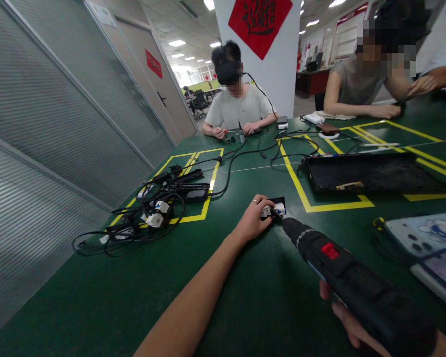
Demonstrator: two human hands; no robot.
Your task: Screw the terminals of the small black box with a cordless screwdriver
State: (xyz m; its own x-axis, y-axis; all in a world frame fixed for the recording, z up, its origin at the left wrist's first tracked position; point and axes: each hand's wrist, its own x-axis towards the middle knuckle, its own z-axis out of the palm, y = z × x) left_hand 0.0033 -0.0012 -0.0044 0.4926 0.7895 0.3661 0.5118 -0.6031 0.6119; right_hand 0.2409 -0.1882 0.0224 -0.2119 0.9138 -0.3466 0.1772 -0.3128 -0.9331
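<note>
My left hand [254, 218] reaches out over the green table [223, 297] and pinches a small black and white part [275, 208] lying flat on it. A black electric screwdriver [353, 282] with a red switch is gripped in my right hand [342, 317], of which only some fingers show beneath the tool's body. The tool's tip touches the small part beside my left fingers.
A tangle of black cables and adapters [159, 203] lies at the left inside yellow tape marks. A long black tray [371, 173] sits at the right, phones [427, 248] at the near right edge. One person [238, 104] sits opposite, others [360, 74] at the far right.
</note>
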